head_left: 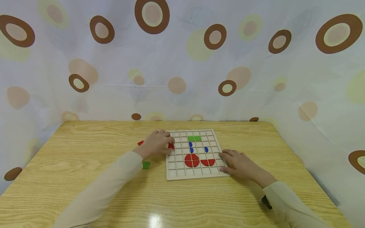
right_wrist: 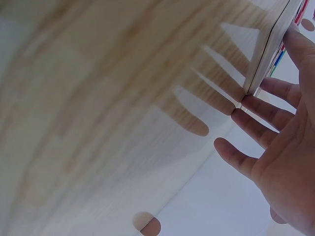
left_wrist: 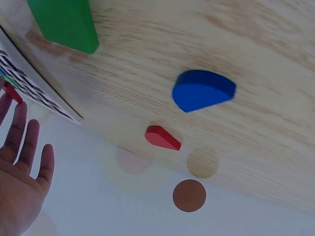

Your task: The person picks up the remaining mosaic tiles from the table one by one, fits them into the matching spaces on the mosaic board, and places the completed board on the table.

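Note:
A white board (head_left: 177, 173) with a raised grid lies on the table. My left hand (head_left: 156, 142) pinches a small red piece (head_left: 171, 146) over the board's left edge; the same red piece (left_wrist: 13, 93) shows at its fingertips in the left wrist view. On the grid sit two green squares (head_left: 194, 138), several blue rounded pieces (head_left: 191, 150), a red disc (head_left: 192, 160) made of pieces and a red half disc (head_left: 207, 162). My right hand (head_left: 238, 163) rests at the board's right edge, thumb and fingers spread and extended, fingertips touching its side.
Left of the board on the wooden table (head_left: 128, 196) lie a loose green piece (head_left: 146, 165), a red piece (head_left: 140, 143) and a blue piece (left_wrist: 204, 91). Beside the right sleeve is a black object (head_left: 266, 202). A patterned curtain (head_left: 182, 101) hangs behind the table.

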The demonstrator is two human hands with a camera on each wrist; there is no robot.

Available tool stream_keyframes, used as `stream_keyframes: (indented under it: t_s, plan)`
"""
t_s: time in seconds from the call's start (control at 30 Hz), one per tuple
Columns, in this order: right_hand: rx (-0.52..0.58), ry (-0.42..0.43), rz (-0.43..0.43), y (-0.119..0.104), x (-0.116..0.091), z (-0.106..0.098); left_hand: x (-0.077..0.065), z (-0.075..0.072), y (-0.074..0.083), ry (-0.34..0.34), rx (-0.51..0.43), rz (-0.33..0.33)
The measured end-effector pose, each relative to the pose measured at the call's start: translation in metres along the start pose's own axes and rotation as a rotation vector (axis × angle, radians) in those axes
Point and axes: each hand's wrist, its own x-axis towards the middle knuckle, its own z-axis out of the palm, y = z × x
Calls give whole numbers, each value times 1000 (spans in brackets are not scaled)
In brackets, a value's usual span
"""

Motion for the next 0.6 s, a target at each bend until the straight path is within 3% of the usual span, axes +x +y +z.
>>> stream_keyframes:
  t_s: [0.4, 0.6]
  plan:
    - [6, 6, 7, 0, 0, 0, 20, 5, 25, 46, -16, 116]
    - [1, 7, 5, 1, 0, 2, 34, 11, 37, 38, -18, 142]
